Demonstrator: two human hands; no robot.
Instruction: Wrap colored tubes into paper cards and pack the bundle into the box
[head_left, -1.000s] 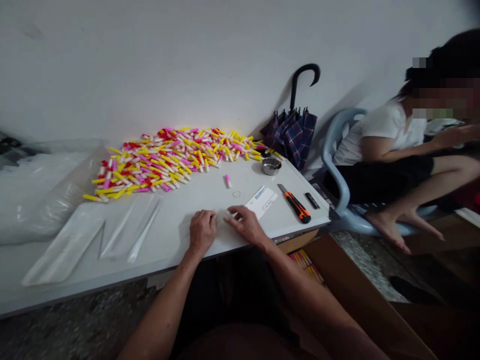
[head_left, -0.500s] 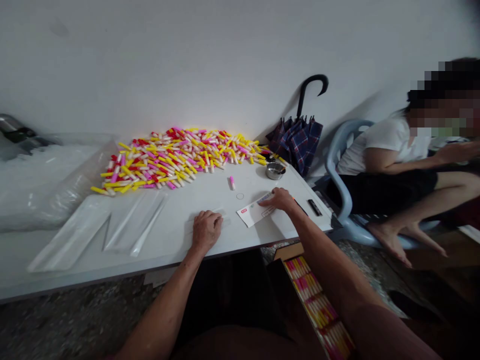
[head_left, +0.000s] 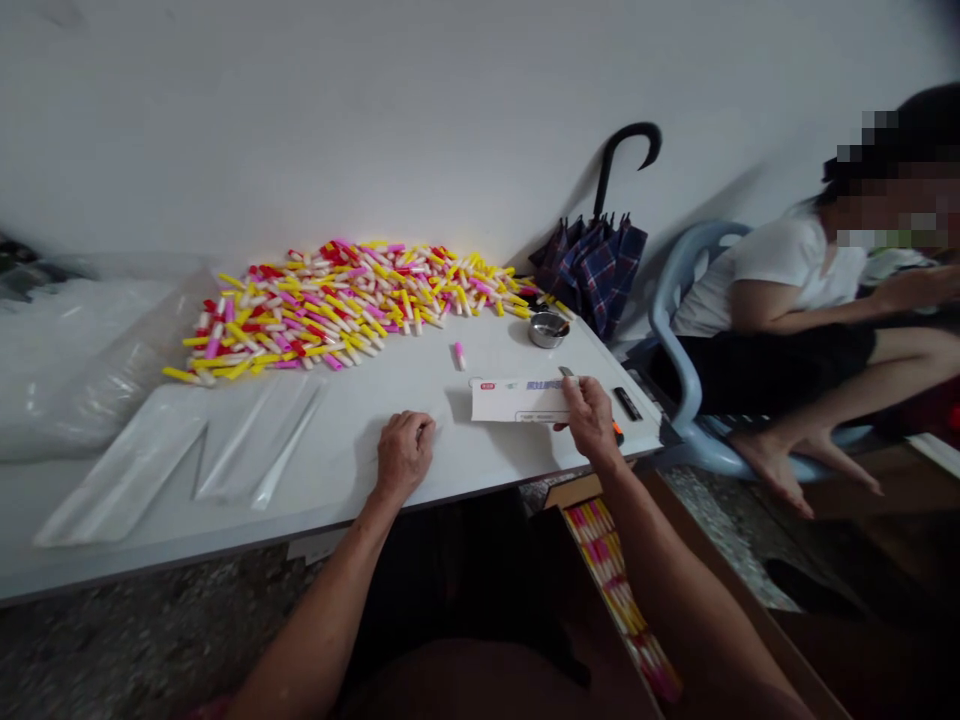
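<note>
- white wall backs a white surface (head_left: 360, 490); the paper card (head_left: 517, 399) sits toward its front right corner.
- the card's long axis runs left to right, nearly level with the front edge. its red-marked end points left and the blue print sits toward the right.
- the right hand (head_left: 590, 418) has its grip closed on the card's right end, thumb on top.
- the left hand (head_left: 403, 455) rests on the surface left of the card, apart from it, grip curled shut. i cannot tell whether anything lies under it.
- a single pink tube (head_left: 458, 355) lies just behind the card, between it and a heap of yellow, pink, red and white tubes (head_left: 337, 300).
- a small metal bowl (head_left: 546, 329) stands behind the right hand.
- clear plastic bags (head_left: 247, 440) lie flat at the left.
- a folded plaid umbrella (head_left: 596, 265) leans on the wall; another person (head_left: 772, 290) sits at the right.
</note>
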